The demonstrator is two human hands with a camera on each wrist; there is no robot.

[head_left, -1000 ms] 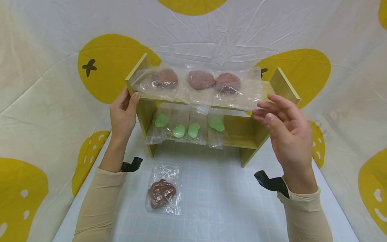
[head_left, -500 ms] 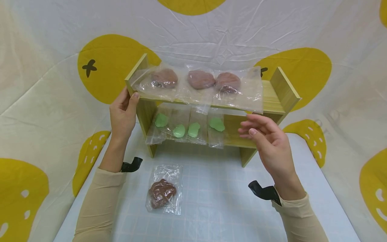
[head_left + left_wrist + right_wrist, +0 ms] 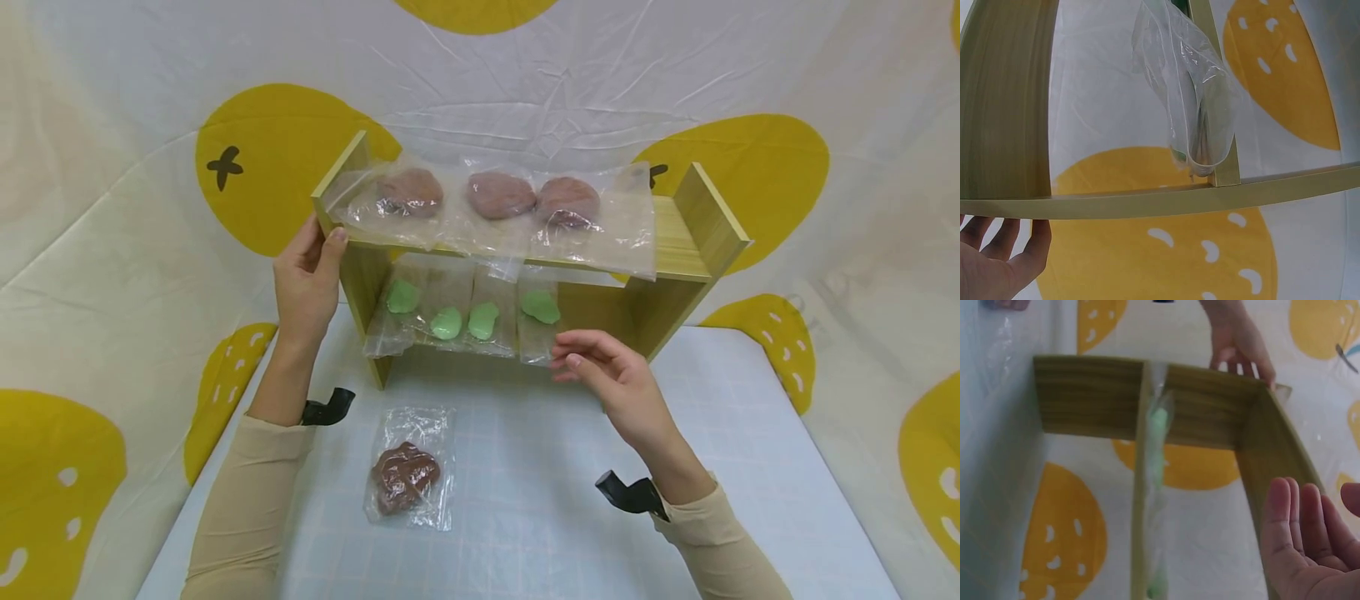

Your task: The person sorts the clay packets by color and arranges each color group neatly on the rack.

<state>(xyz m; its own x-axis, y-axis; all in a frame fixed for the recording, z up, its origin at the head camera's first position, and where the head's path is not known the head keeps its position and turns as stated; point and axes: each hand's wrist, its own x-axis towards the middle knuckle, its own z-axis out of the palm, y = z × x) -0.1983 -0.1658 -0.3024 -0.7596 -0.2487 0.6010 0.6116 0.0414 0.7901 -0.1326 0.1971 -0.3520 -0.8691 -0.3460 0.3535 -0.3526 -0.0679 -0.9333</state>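
My left hand point(image 3: 307, 292) grips the left side panel of a small two-tier wooden shelf point(image 3: 682, 250), with the thumb at the front edge. In the left wrist view, those fingers point(image 3: 1038, 247) press against the panel's edge. My right hand point(image 3: 618, 383) holds nothing; its fingers are loosely bent in front of the lower tier. Clear bags with reddish-brown lumps point(image 3: 501, 197) lie along the top tier. On the lower tier are several clear bags, each with a light green lump point(image 3: 483, 320), their ends hanging over the front edge.
Nearer on the pale grid-patterned table point(image 3: 525, 517) lies a clear bag with a darker brown lump point(image 3: 405, 475). A white cloth point(image 3: 562, 75) with large yellow shapes hangs behind the shelf and at both sides.
My right hand has moved down and left, from the upper tier's right end to the front of the lower tier. The left hand keeps its grip on the shelf.
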